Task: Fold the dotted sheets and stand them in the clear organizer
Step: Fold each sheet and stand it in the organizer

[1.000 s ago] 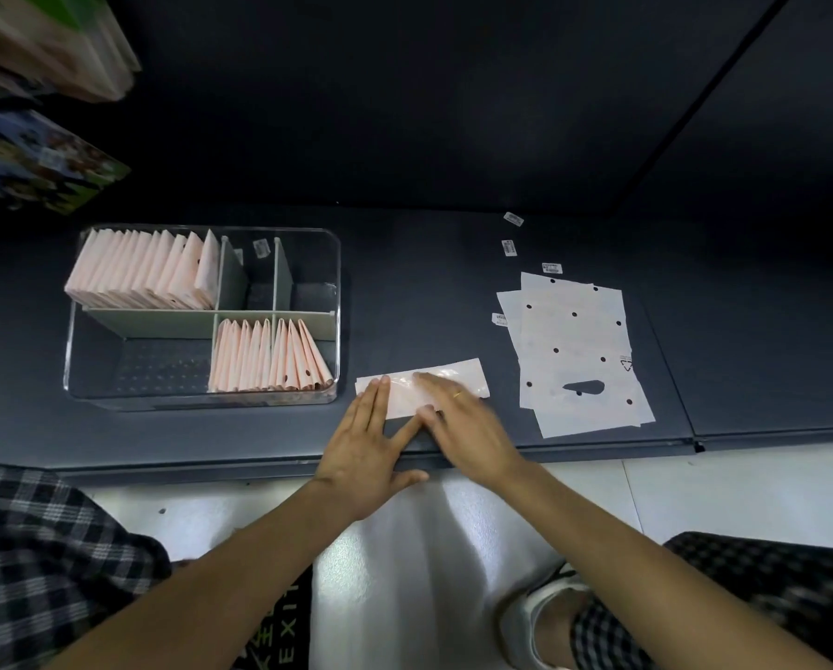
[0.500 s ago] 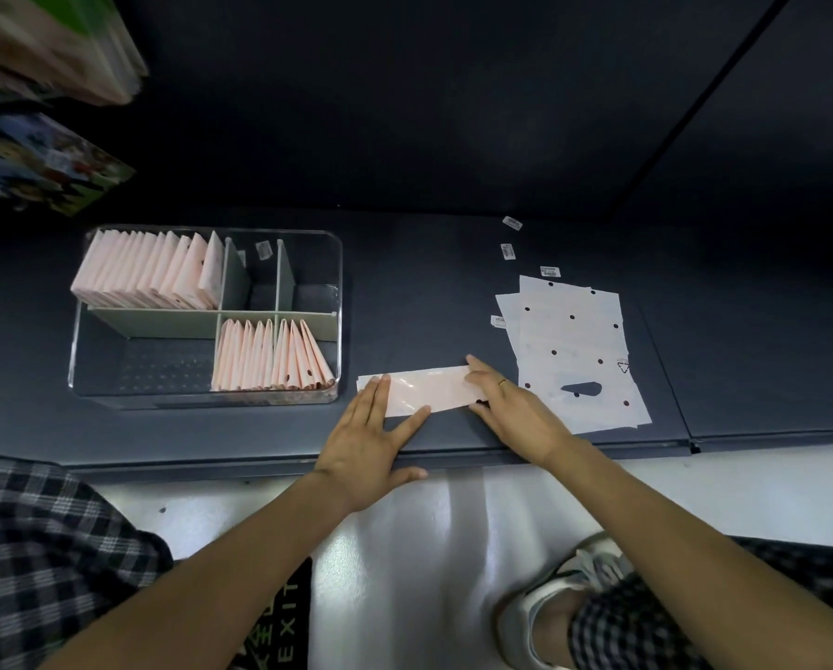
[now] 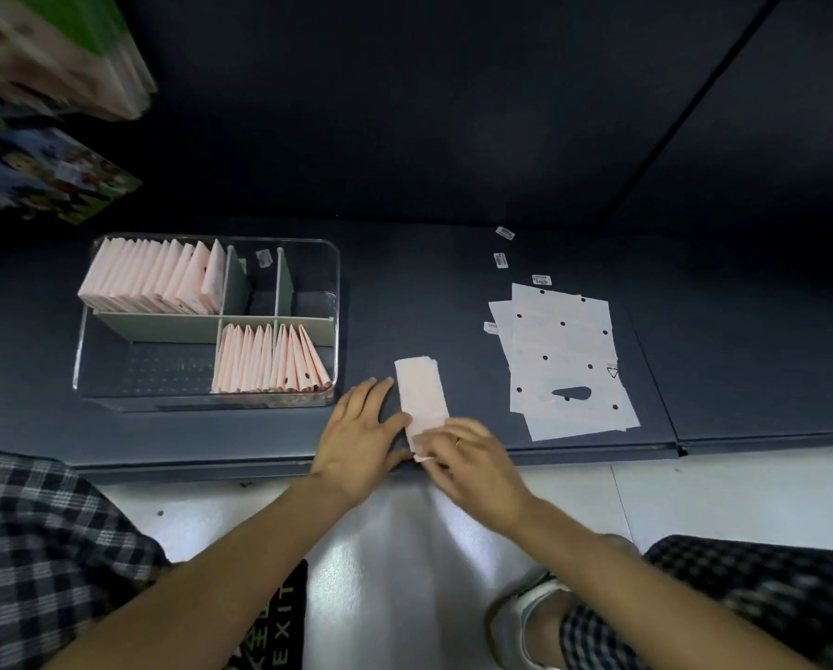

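Shelf (image 3: 405,292): dark surface carrying everything we handle; we kneel at its near edge over a pale floor (image 3: 395,548).
Organizer (image 3: 337,302): clear box at the left of the shelf, split by pale dividers; folded pink sheets (image 3: 158,278) stand packed in its far left compartment, and a second row (image 3: 269,360) leans in the near right one. The near left compartment holds none.
Flat stack (image 3: 564,355): unfolded dotted sheets at the right, well apart from the organizer, with a dark oval cutout near the front.
Folded strip (image 3: 422,394): the sheet we are working on lies between organizer and flat stack, lengthwise away from us, its near end under our fingers.
Left hand (image 3: 356,432): flat on the shelf just beside the strip, fingers straight and spread, thumb touching the strip's left edge.
Right hand (image 3: 472,456): blurred; its grip pinches the strip's near end, fingers curled, a ring (image 3: 458,441) on one.
Labels (image 3: 501,259): small white tags scattered beyond the flat stack.
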